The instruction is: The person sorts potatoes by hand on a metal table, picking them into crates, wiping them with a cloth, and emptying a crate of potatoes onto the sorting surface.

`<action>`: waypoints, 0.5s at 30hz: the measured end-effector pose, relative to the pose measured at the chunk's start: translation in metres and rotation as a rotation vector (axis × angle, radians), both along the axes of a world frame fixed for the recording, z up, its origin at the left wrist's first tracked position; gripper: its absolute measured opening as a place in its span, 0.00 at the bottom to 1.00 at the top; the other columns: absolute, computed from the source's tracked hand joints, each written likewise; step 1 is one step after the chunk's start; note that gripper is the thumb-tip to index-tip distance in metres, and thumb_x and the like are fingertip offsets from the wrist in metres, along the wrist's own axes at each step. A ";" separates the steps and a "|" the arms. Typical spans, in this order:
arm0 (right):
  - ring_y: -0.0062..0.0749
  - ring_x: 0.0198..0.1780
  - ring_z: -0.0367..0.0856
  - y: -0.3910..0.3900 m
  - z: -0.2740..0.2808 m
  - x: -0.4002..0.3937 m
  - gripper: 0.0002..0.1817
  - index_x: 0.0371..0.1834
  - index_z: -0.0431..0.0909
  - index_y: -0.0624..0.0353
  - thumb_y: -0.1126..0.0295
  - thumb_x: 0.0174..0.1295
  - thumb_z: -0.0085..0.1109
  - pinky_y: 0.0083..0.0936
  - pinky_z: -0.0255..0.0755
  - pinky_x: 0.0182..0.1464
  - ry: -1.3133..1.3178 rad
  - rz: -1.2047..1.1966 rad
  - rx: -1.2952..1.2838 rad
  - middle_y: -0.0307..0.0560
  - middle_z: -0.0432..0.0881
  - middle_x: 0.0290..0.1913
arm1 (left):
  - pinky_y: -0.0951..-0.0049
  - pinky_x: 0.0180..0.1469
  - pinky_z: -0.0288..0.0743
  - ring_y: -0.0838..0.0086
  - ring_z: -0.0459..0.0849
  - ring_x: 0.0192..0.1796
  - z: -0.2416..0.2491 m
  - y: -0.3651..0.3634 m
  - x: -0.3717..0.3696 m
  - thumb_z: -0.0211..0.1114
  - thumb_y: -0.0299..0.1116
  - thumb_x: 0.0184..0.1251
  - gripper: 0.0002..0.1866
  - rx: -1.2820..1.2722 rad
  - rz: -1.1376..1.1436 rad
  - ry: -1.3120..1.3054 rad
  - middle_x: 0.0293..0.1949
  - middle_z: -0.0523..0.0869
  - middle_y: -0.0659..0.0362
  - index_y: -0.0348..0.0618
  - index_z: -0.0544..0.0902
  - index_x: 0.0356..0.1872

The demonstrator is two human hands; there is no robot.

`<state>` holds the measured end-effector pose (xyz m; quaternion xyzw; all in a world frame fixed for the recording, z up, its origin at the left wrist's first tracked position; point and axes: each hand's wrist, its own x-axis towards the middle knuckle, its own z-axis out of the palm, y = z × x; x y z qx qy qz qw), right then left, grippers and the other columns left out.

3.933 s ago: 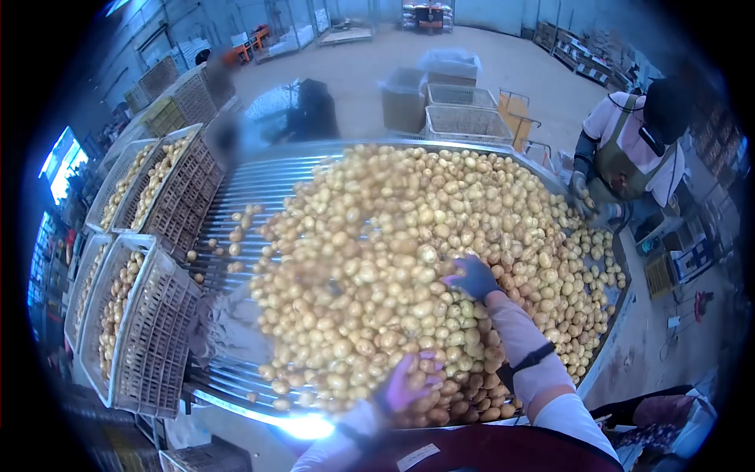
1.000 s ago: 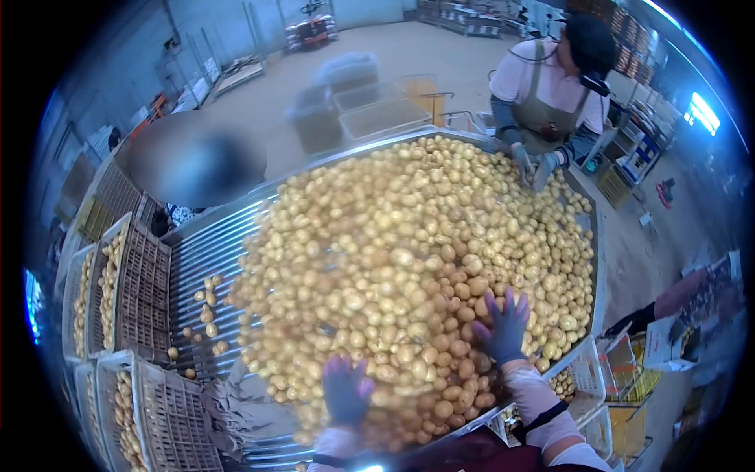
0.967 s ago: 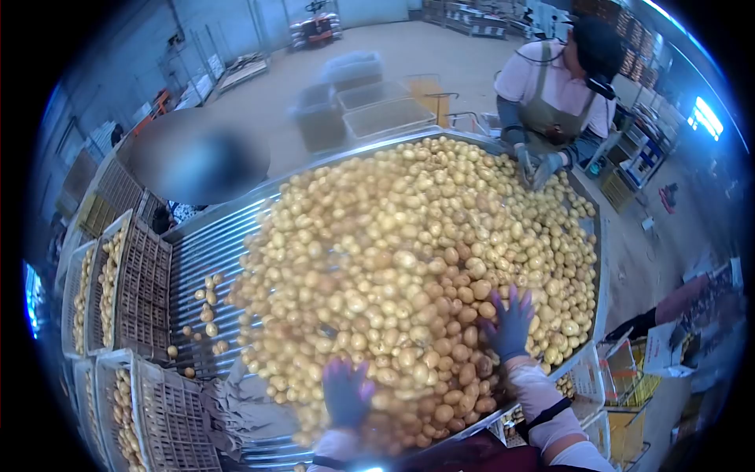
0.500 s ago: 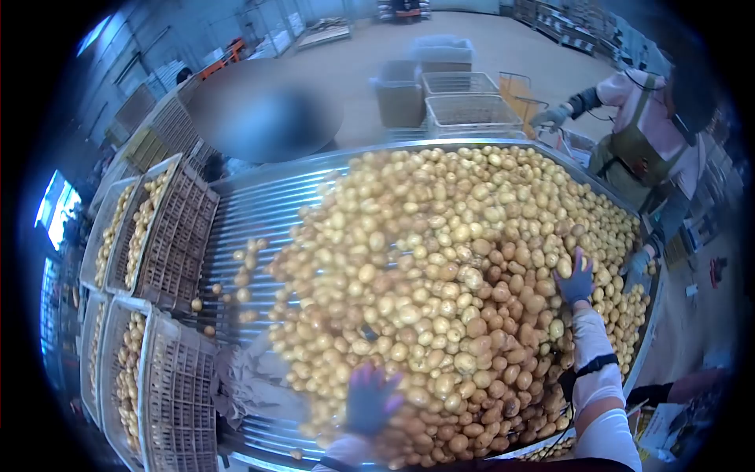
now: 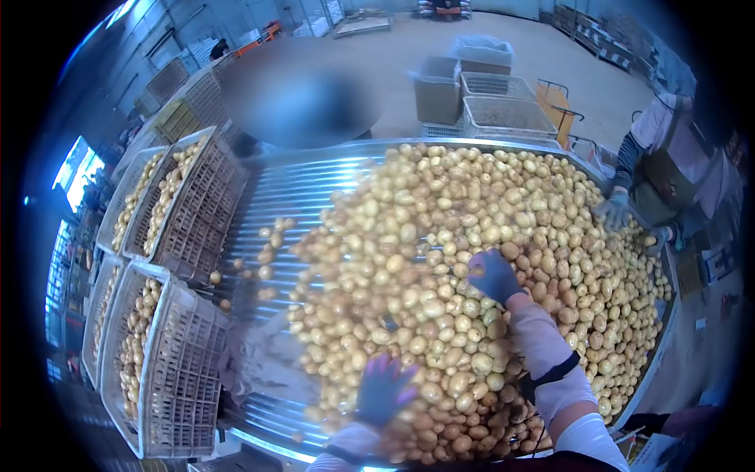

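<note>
A wide heap of round yellow-brown potatoes (image 5: 440,315) covers most of the slatted metal table (image 5: 291,185). My left hand (image 5: 383,391), in a grey glove with purple fingertips, lies on the near edge of the heap with its fingers spread and nothing held. Farther out, over the middle of the heap, my right hand (image 5: 494,275) wears a similar glove. Its fingers are curled down against the potatoes, and whatever they hold is hidden behind the glove. The nearest potatoes are darker and browner.
Slatted plastic crates (image 5: 185,354) of potatoes stand tilted along the left side. A grey cloth (image 5: 271,358) lies on the slats. At the right edge a co-worker's gloved hand (image 5: 613,208) touches the heap. Beyond the table stand crates (image 5: 510,114) and a lined carton (image 5: 437,90).
My right hand has swept left across the heap, its fingers going from spread to curled. My left hand stays spread. The co-worker's hand has come down to the potatoes. The view has shifted.
</note>
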<state>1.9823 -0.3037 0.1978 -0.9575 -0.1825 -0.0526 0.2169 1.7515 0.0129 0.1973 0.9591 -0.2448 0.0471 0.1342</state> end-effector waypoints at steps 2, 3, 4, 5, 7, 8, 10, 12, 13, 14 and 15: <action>0.47 0.51 0.81 0.005 0.011 0.003 0.19 0.48 0.84 0.51 0.60 0.53 0.70 0.43 0.75 0.56 -0.031 -0.014 0.128 0.50 0.82 0.47 | 0.39 0.73 0.54 0.45 0.67 0.70 0.002 -0.003 0.000 0.58 0.54 0.71 0.28 0.020 0.013 0.000 0.67 0.73 0.47 0.65 0.75 0.70; 0.47 0.50 0.81 0.014 0.013 0.000 0.19 0.48 0.84 0.52 0.59 0.53 0.70 0.42 0.75 0.55 -0.066 -0.029 0.264 0.49 0.82 0.45 | 0.39 0.73 0.55 0.45 0.67 0.70 0.005 -0.005 0.000 0.58 0.54 0.71 0.27 0.037 0.014 0.012 0.66 0.73 0.47 0.65 0.75 0.70; 0.46 0.48 0.81 0.029 0.019 -0.002 0.20 0.47 0.84 0.53 0.57 0.53 0.70 0.42 0.75 0.55 -0.101 -0.045 0.405 0.49 0.82 0.43 | 0.39 0.73 0.56 0.45 0.68 0.70 0.009 -0.005 0.002 0.58 0.54 0.71 0.27 0.059 0.014 0.024 0.66 0.74 0.47 0.64 0.76 0.69; 0.47 0.52 0.82 0.042 0.022 0.003 0.22 0.48 0.83 0.55 0.54 0.56 0.70 0.40 0.75 0.57 0.081 0.027 0.416 0.51 0.83 0.49 | 0.39 0.72 0.56 0.45 0.68 0.69 0.011 -0.006 0.002 0.58 0.54 0.71 0.26 0.037 0.008 0.027 0.64 0.74 0.47 0.64 0.76 0.69; 0.46 0.54 0.82 0.073 -0.019 0.025 0.26 0.50 0.83 0.55 0.49 0.56 0.70 0.40 0.75 0.57 0.226 0.162 0.295 0.52 0.83 0.53 | 0.39 0.72 0.57 0.45 0.69 0.67 0.014 -0.003 0.004 0.59 0.53 0.70 0.26 0.000 -0.004 0.033 0.61 0.75 0.48 0.63 0.77 0.68; 0.46 0.55 0.82 0.090 -0.022 0.031 0.28 0.52 0.82 0.55 0.46 0.55 0.71 0.40 0.76 0.56 0.296 0.233 0.235 0.52 0.83 0.54 | 0.39 0.72 0.58 0.45 0.70 0.67 0.016 -0.003 0.005 0.60 0.52 0.70 0.26 -0.018 -0.007 0.047 0.60 0.76 0.49 0.63 0.77 0.67; 0.45 0.56 0.82 0.117 -0.008 0.027 0.32 0.53 0.82 0.55 0.42 0.54 0.71 0.39 0.76 0.56 0.275 0.107 0.137 0.52 0.83 0.56 | 0.39 0.71 0.59 0.46 0.70 0.65 0.018 -0.004 0.008 0.60 0.51 0.69 0.26 -0.053 0.001 0.072 0.56 0.76 0.50 0.62 0.78 0.67; 0.45 0.56 0.82 0.135 0.004 0.027 0.35 0.54 0.81 0.56 0.39 0.54 0.70 0.39 0.75 0.57 0.358 0.049 0.082 0.51 0.83 0.57 | 0.40 0.69 0.62 0.47 0.71 0.64 0.019 -0.003 0.007 0.63 0.50 0.67 0.25 -0.099 0.003 -0.012 0.54 0.77 0.51 0.60 0.79 0.65; 0.44 0.56 0.82 0.134 0.008 0.036 0.36 0.55 0.81 0.56 0.38 0.54 0.70 0.38 0.75 0.57 0.450 0.040 0.073 0.51 0.84 0.56 | 0.40 0.68 0.63 0.48 0.71 0.64 0.015 -0.003 0.005 0.64 0.50 0.66 0.25 -0.116 0.013 -0.022 0.54 0.77 0.51 0.60 0.80 0.64; 0.44 0.56 0.83 0.134 0.012 0.043 0.36 0.55 0.81 0.56 0.37 0.53 0.69 0.38 0.75 0.58 0.538 0.026 0.061 0.50 0.84 0.56 | 0.40 0.68 0.63 0.48 0.71 0.64 0.014 -0.003 0.004 0.64 0.49 0.66 0.25 -0.136 0.018 -0.034 0.54 0.77 0.51 0.59 0.80 0.64; 0.44 0.56 0.82 0.135 0.021 0.045 0.35 0.53 0.82 0.54 0.37 0.53 0.69 0.39 0.74 0.58 0.570 0.043 -0.037 0.51 0.84 0.56 | 0.41 0.66 0.65 0.49 0.72 0.63 0.017 -0.002 0.006 0.65 0.49 0.66 0.25 -0.128 0.010 -0.030 0.54 0.77 0.51 0.59 0.80 0.64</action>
